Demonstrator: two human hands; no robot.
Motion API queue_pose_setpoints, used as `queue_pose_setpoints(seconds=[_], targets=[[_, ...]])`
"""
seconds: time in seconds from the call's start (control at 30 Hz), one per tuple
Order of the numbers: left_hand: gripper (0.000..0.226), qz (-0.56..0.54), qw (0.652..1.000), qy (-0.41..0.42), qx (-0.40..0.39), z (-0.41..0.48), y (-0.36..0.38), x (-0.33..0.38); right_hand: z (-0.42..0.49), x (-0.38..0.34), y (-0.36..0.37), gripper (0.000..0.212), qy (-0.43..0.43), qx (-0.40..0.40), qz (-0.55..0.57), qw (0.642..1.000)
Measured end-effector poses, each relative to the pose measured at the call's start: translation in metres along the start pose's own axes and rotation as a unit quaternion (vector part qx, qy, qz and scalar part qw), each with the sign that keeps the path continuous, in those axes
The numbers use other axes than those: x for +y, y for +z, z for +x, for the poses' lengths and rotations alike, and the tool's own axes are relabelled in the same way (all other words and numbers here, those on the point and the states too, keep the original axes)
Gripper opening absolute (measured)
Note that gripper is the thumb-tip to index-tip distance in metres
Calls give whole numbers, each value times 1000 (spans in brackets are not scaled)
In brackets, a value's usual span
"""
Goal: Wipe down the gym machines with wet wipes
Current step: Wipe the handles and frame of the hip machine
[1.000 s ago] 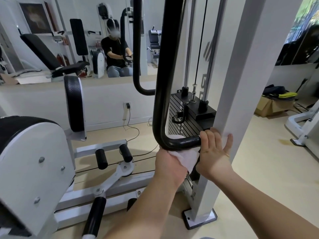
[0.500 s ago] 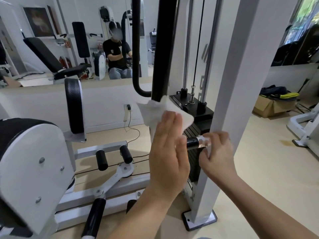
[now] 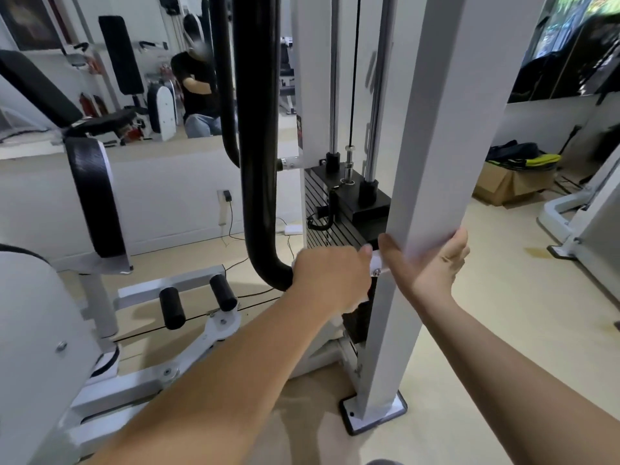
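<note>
Beside left hand point(image 3: 330, 276), glossy black bar point(image 3: 258, 162)

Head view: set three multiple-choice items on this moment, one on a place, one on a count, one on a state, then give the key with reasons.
1. Where is the right hand?
A) round the white post
B) on the cardboard box
C) on the seat pad

2. How many black foam rollers sit on the low lever left of the black bar?
A) one
B) two
C) four

3. How is the left hand?
A) flat, in the air
B) curled round the bar's lower end
C) lying on the floor

Key:
1 A, thumb and fingers clasp opposite sides of the post.
2 B, two rollers stand side by side.
3 B, its fingers wrap round the bar's horizontal end.
</note>
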State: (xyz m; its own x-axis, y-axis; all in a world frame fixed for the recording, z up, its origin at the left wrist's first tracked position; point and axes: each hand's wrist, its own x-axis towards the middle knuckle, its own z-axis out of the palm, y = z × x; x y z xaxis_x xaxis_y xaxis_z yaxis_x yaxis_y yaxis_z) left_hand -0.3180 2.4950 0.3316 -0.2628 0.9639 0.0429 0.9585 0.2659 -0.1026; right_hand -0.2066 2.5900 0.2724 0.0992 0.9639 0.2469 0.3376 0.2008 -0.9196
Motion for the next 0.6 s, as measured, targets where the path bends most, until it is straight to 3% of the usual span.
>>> queue_pose_setpoints(seconds=[0.13, 0.27, 0.33, 0.47, 0.53, 0.6], targets=[[36, -113, 982, 6, -150, 50, -11, 5, 5, 4, 2, 127, 0, -16, -2, 1000], [34, -198, 960, -25, -198, 57, -18, 0, 4, 4, 2, 126, -1, -17, -4, 1000], [31, -171, 976, -23, -136, 44, -17, 6, 4, 3, 3, 127, -2, -13, -6, 1000], [27, -39, 991, -50, 122, -10, 11, 16, 2, 1, 3, 126, -5, -8, -6, 1000], [41, -49, 973, -15, 224, -30, 40, 13, 1, 0, 3, 126, -1, -9, -3, 1000], [64, -62, 972, 8, 226, -43, 58, 9, 0, -1, 2, 124, 0, -9, 3, 1000]])
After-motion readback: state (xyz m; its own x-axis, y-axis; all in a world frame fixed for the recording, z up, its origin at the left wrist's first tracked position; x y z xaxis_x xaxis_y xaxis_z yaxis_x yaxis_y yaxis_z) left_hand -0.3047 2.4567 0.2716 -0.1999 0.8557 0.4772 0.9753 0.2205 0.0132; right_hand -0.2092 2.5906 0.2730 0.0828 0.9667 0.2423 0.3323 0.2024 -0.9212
